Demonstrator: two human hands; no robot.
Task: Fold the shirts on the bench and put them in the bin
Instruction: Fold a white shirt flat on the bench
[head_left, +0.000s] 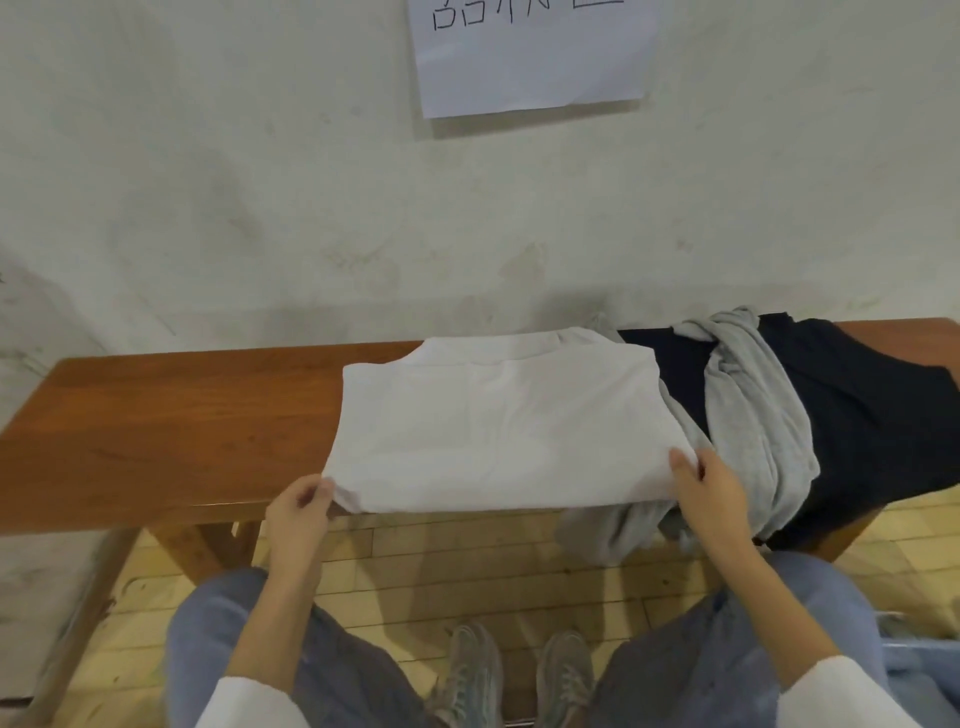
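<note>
A white shirt lies partly folded in the middle of the wooden bench, its collar toward the wall. My left hand pinches its near left corner at the bench's front edge. At the near right corner, my right hand grips the hem. A crumpled grey shirt lies just right of the white one and hangs over the front edge. Under and beyond it spreads a dark navy shirt. No bin is clearly visible.
The bench stands against a pale wall with a paper sign taped above. My knees and shoes are below the bench's front edge, over a light wood floor. Something pale blue shows at the lower right edge.
</note>
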